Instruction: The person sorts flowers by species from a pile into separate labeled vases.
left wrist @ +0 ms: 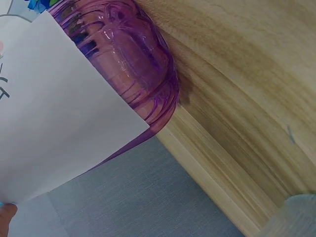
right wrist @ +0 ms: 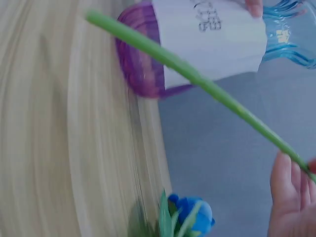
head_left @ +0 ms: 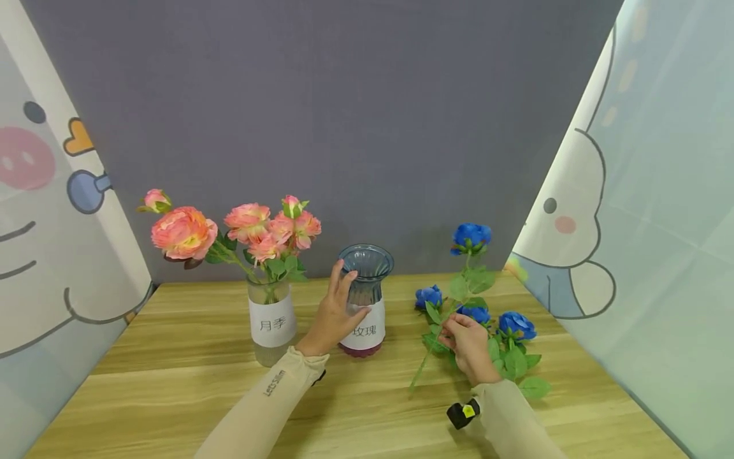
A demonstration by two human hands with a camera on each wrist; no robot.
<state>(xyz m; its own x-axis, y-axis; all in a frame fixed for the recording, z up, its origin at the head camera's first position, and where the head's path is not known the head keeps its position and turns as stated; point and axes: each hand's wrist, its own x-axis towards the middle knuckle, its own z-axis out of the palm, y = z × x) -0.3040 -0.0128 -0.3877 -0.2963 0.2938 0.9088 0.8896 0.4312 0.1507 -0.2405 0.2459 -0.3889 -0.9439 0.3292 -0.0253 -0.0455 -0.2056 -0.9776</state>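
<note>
Beside the glass vase (head_left: 367,294), my left hand (head_left: 335,315) has its fingers spread and fairly straight. The thumb lies across the vase's white label, while the other fingertips are by its neck. Blue at the top, the vase has a purple base (left wrist: 143,64); it stands upright. My right hand (head_left: 467,344) pinches the green stem (right wrist: 197,79) of a blue rose (head_left: 471,237). That rose's bloom points up and away, its bare stem end slanting down toward the vase. Behind and under this hand lie more blue roses (head_left: 516,325) with green leaves.
At the left stands a clear labelled vase (head_left: 272,335) with several pink flowers (head_left: 246,223). The wooden table (head_left: 189,395) meets a grey backdrop (head_left: 355,127) at its far edge. Printed panels (head_left: 659,223) flank both sides.
</note>
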